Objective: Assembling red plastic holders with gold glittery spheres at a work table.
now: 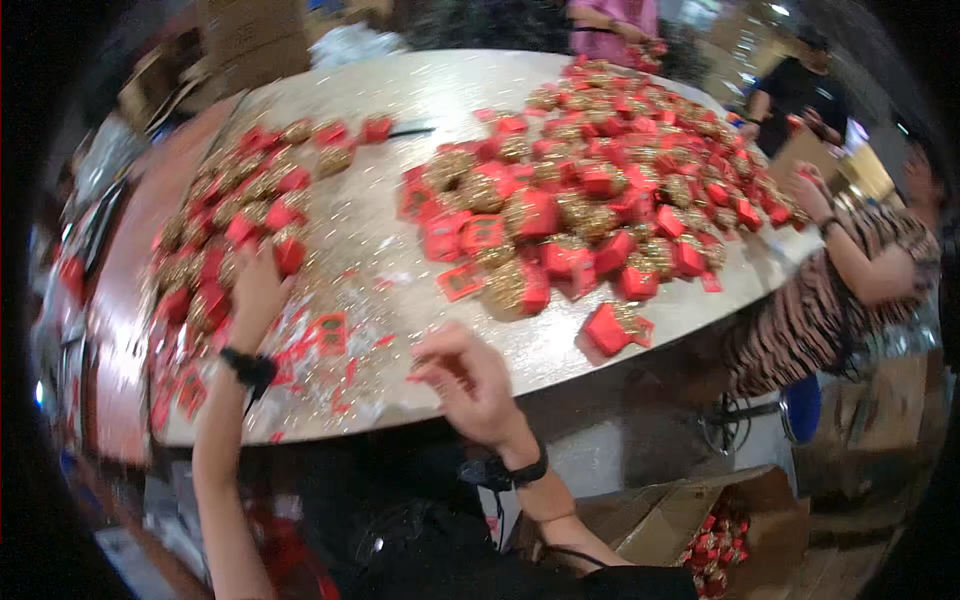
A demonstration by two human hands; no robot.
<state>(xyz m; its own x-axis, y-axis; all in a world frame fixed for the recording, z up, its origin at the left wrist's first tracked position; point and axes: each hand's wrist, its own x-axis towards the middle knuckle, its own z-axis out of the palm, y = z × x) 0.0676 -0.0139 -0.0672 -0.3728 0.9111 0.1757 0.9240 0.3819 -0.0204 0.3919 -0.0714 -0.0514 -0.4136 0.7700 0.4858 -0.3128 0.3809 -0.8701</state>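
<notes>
My left hand (pixel 259 287) reaches into the left heap of red and gold ornaments (pixel 250 190), its fingers closing on a red and gold ornament (pixel 243 231) at the near side. Part of those fingers is hidden among the pieces. Over the front of the table, my right hand (pixel 468 388) is curled in a pinch. A small red scrap (pixel 424 376) shows at its fingertips; its kind is too blurred to tell. Beneath and between my hands lie red paper pieces (pixel 328 334), white scraps and gold glitter.
A large heap of red and gold ornaments (pixel 600 190) covers the table's right side, one ornament (pixel 610 330) near the front edge. A cardboard box (pixel 770 510) with similar pieces stands lower right. Co-workers are at the far side (pixel 612 22) and right (pixel 820 290).
</notes>
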